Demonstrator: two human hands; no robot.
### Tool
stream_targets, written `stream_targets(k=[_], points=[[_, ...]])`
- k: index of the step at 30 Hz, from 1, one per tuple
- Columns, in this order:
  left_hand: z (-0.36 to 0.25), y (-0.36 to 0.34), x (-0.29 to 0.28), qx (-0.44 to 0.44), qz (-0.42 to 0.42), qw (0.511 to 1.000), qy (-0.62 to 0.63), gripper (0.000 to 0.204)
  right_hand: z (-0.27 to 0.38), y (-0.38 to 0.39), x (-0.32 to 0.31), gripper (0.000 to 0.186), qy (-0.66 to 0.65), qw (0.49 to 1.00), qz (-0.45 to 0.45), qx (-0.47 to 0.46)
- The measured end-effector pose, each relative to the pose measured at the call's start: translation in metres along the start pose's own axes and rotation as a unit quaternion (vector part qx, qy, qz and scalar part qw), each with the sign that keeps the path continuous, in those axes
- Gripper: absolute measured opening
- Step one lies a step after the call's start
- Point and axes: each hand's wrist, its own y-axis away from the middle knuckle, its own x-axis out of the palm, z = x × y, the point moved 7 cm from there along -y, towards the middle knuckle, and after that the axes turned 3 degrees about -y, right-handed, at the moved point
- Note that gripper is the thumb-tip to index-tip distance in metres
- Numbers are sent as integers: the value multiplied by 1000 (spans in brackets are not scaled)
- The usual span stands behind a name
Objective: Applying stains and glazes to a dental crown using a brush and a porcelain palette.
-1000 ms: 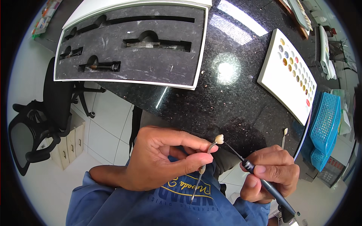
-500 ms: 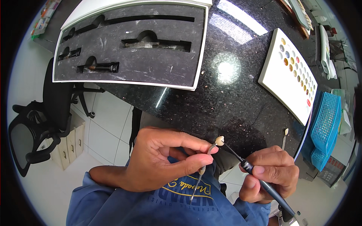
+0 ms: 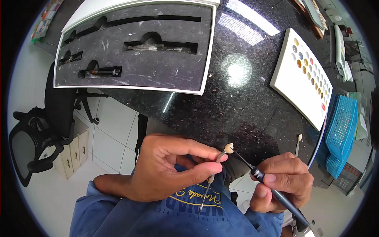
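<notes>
My left hand [image 3: 162, 168] pinches a thin curved metal holder [image 3: 203, 202] between thumb and fingers. At the holder's upper end sits a small ivory tooth crown [image 3: 229, 148]; a second pale piece shows on the holder just below my thumb. My right hand [image 3: 286, 181] grips a slim dark brush [image 3: 287, 204] like a pen. The brush's fine tip reaches the right side of the crown, and contact looks likely but is too small to be sure of. Both hands are above my lap at the near table edge.
A white case [image 3: 130, 86] with dark foam slots and brush parts lies at the upper left. On the right are a white palette [image 3: 290, 85] with coloured wells, a small shade tab [image 3: 299, 138] and a blue perforated basket [image 3: 340, 128]. A black chair [image 3: 51, 130] stands beyond the speckled black table [image 3: 189, 112].
Very little differs. The case and the crown appear slightly farther left in the picture, while both hands keep their grips and the brush tip stays at the crown.
</notes>
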Motion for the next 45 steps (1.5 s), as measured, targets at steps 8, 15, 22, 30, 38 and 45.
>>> stream_targets(k=[8, 15, 22, 30, 38, 45], points=[[-1, 1, -1, 5, -1, 1000, -4, 19, 1, 1, 1, 20, -2, 1000, -13, -4], [0, 0, 0, 12, -2, 1000, -6, 19, 1, 0, 1, 20, -3, 1000, -17, 5], [-2, 0, 0, 19, -2, 1000, -6, 19, 0, 1, 2, 21, -22, 1000, -10, 0], [-1, 0, 0, 11, -4, 1000, -4, 19, 1, 3, 1, 20, -4, 999, -33, 6], [0, 0, 0, 10, -3, 1000, -1, 19, 0, 5, -1, 20, -14, 999, -52, 9], [-3, 1, 0, 14, -6, 1000, -11, 19, 2, 1, 0, 21, -7, 1000, -12, 7]])
